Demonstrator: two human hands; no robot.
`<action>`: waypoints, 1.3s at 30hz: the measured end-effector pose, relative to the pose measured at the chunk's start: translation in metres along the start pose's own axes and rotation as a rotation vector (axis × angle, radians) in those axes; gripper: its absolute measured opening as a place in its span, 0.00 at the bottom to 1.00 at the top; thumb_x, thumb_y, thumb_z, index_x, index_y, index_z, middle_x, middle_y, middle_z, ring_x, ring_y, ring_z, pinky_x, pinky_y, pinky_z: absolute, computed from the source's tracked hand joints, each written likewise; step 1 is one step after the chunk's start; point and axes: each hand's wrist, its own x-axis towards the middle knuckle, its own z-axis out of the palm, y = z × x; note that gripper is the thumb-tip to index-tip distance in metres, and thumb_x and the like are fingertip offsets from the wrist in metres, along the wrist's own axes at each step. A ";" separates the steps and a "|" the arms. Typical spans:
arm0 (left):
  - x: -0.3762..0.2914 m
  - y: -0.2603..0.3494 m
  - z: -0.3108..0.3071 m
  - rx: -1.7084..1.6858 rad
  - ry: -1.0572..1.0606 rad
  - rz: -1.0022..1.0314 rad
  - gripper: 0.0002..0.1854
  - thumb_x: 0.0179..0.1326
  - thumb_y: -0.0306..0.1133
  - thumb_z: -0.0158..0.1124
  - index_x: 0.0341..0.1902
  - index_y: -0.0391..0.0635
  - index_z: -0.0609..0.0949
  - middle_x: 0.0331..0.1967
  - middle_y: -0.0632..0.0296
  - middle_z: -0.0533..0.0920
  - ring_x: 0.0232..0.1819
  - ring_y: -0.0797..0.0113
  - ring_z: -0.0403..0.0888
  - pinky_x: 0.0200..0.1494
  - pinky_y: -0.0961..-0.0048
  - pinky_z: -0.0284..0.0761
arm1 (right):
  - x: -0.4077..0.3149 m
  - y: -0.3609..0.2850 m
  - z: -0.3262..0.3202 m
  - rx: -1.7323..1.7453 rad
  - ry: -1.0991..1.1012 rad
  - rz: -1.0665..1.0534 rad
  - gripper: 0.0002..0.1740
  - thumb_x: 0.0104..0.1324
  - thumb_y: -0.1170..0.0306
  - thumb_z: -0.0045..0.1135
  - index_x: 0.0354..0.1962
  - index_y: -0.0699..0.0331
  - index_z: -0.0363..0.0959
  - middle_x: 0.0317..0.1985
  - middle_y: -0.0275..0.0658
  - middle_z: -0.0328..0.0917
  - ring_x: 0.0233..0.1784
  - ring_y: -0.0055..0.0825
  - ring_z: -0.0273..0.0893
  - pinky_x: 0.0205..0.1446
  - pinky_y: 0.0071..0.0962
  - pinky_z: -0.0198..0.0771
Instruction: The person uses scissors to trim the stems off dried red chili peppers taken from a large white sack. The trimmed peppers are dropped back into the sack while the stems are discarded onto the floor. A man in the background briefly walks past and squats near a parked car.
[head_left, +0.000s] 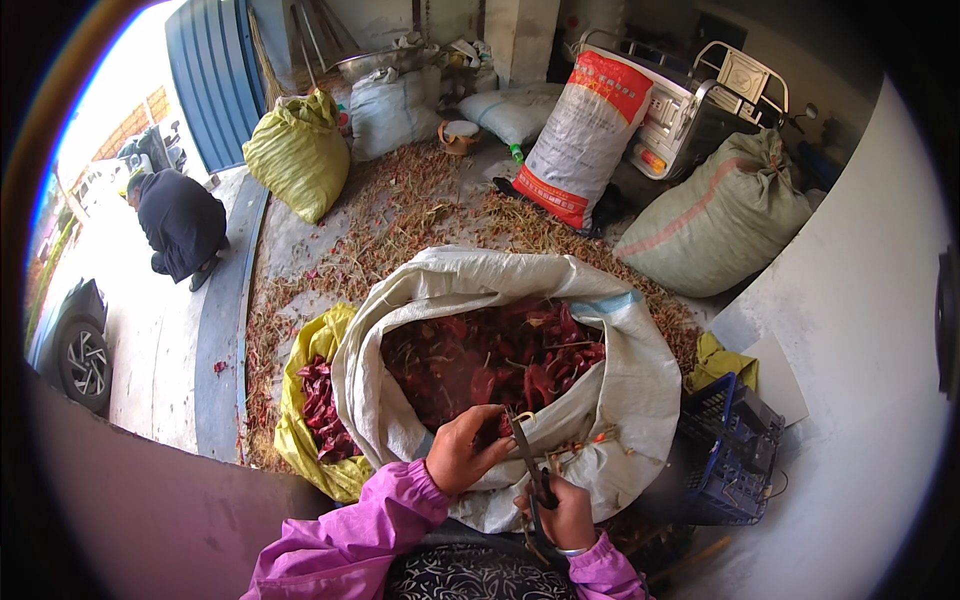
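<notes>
My left hand (463, 448) grips a dried red chili pepper (496, 429) over the near rim of a large white woven sack (637, 360). The pepper's pale curved stem (528, 415) points to the right, at the blades of a pair of scissors (527, 448). Dark handles of these scissors sit in my right hand (566, 513). Many dried red peppers (487, 360) fill the sack's mouth, some with stems. Bits of stem and red scraps lie on the folded near rim. To the left, a yellow woven sack (289, 429) holds more red peppers (330, 412).
Cut stems and scraps (352, 259) litter the floor. Full sacks stand beyond: a yellow one (300, 154), a red-and-white one (585, 142), a greenish one (716, 217). A blue plastic crate (724, 457) is at the right. Outside, a person (180, 221) squats near a car wheel (84, 364).
</notes>
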 end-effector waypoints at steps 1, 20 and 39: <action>0.000 0.000 0.001 0.039 0.018 0.061 0.20 0.58 0.28 0.68 0.53 0.34 0.76 0.38 0.46 0.82 0.39 0.56 0.84 0.40 0.68 0.77 | 0.000 0.000 0.000 -0.025 -0.002 -0.014 0.22 0.54 0.59 0.74 0.26 0.67 0.71 0.15 0.36 0.64 0.17 0.24 0.59 0.22 0.29 0.59; 0.000 -0.004 0.005 -0.139 -0.038 -0.062 0.07 0.63 0.24 0.54 0.42 0.35 0.75 0.27 0.51 0.76 0.27 0.60 0.75 0.32 0.67 0.70 | -0.008 -0.018 -0.010 0.261 -0.244 0.224 0.16 0.64 0.64 0.62 0.35 0.71 0.75 0.19 0.30 0.71 0.19 0.14 0.67 0.23 0.19 0.63; -0.001 0.008 -0.004 -1.017 -0.264 -0.612 0.11 0.70 0.36 0.44 0.35 0.44 0.73 0.17 0.71 0.64 0.15 0.81 0.57 0.18 0.79 0.54 | 0.009 -0.024 -0.033 -0.359 -0.145 -0.288 0.43 0.51 0.44 0.71 0.49 0.71 0.68 0.33 0.42 0.68 0.35 0.35 0.70 0.39 0.34 0.68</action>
